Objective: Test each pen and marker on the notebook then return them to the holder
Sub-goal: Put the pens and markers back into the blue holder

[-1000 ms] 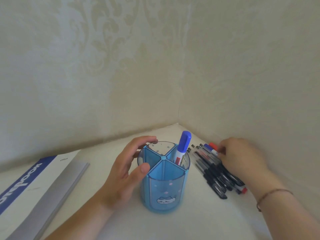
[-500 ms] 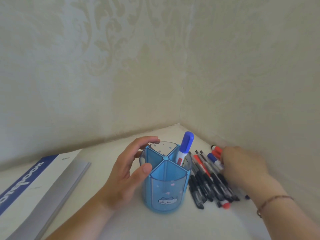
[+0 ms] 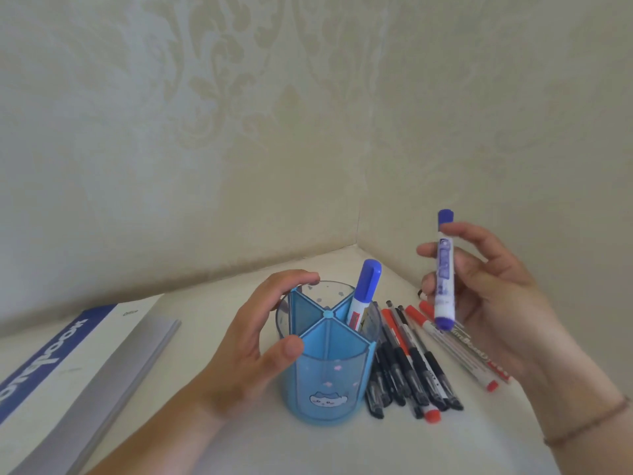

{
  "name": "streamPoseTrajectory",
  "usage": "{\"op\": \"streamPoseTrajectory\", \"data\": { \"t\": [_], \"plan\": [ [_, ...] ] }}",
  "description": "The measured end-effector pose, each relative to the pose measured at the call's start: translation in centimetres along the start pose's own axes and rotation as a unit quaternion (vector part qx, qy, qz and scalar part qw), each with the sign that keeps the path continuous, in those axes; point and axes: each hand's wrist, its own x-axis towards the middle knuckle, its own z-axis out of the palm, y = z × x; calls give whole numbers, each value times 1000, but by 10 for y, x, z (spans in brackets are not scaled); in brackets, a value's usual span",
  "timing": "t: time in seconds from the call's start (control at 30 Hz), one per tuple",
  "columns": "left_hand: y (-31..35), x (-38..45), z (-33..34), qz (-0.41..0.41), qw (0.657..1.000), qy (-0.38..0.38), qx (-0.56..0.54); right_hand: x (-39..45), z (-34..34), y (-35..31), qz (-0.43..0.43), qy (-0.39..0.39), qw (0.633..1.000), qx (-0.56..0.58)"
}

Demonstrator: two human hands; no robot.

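The holder [image 3: 329,365] is standing upright on the white tabletop [image 3: 239,440], a translucent blue cylinder split by blue dividers into four compartments, with a small cartoon face on its near wall. One blue-capped marker [image 3: 364,293] is leaning in its far right compartment. The left hand [image 3: 253,341] is cupping the holder's left side, thumb on the near wall and fingers [image 3: 294,277] curled over the far rim. The right hand [image 3: 493,296] is pinching a second blue marker [image 3: 444,269] upright in the air, above the loose pile of pens [image 3: 411,365]; half a second ago that hand was lying flat on the pile and no marker was raised. The pile is lying just right of the holder, about nine or ten black and red pieces, overlapping too much for an exact count. One closed notebook [image 3: 78,365] is lying at the left.
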Motion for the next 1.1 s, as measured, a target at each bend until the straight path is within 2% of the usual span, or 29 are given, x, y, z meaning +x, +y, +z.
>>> {"op": "streamPoseTrajectory", "data": {
  "t": [0.07,0.1,0.2,0.27,0.33,0.47,0.63,0.7,0.77,0.8,0.83,0.93,1.1],
  "plan": [
    [0,0,0,8,1000,19,2,0,3,-1,45,-1,994,101],
    [1,1,1,13,999,31,9,-1,3,0,53,2,994,92],
    [1,1,0,21,998,47,21,0,1,12,34,25,996,-74],
    [1,1,0,20,999,39,24,-2,6,20,20,1,992,-127],
    [1,1,1,19,999,34,25,-4,13,27,1,-27,993,-114],
    [2,1,0,14,999,34,26,-5,26,36,-23,-26,998,-46],
    [3,0,0,10,999,31,24,-6,29,32,-31,-36,997,-68],
    [4,0,0,9,999,31,22,-6,25,31,-60,-6,984,-166],
    [4,0,0,11,999,33,21,-6,20,26,-93,1,946,-310],
    [4,0,0,11,999,32,22,-6,15,24,-102,10,942,-320],
    [4,1,0,10,999,32,23,-5,13,20,-99,30,948,-299],
    [4,1,0,11,999,32,25,-7,15,10,-139,69,979,-132],
    [4,1,0,11,999,29,26,-5,20,7,-270,70,956,-91]
  ]
}}
